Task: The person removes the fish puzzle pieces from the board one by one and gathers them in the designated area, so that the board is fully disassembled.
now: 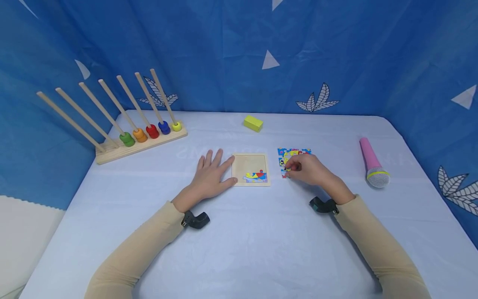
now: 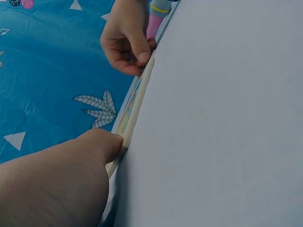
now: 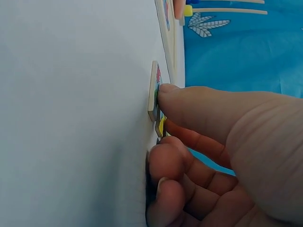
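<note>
A shallow wooden puzzle tray (image 1: 250,155) lies mid-table, with a few colourful pieces (image 1: 256,176) in its lower right part. My left hand (image 1: 212,176) rests with fingers spread on its left side, thumb and index fingertip touching the frame. To the right of the tray lies a group of jigsaw pieces (image 1: 282,152), blue, yellow and red. Over them my right hand (image 1: 307,169) curls its fingers. In the right wrist view its thumb is on a puzzle piece (image 3: 153,97) at the group's near edge, the index finger close by. The fingers partly cover the pieces.
A wooden rack of upright rods (image 1: 142,143) with coloured beads stands at the back left. Behind the tray is a yellow-green block (image 1: 253,123). A pink toy microphone (image 1: 374,166) lies at the right. A blue curtain (image 1: 224,54) hangs along the table's back edge.
</note>
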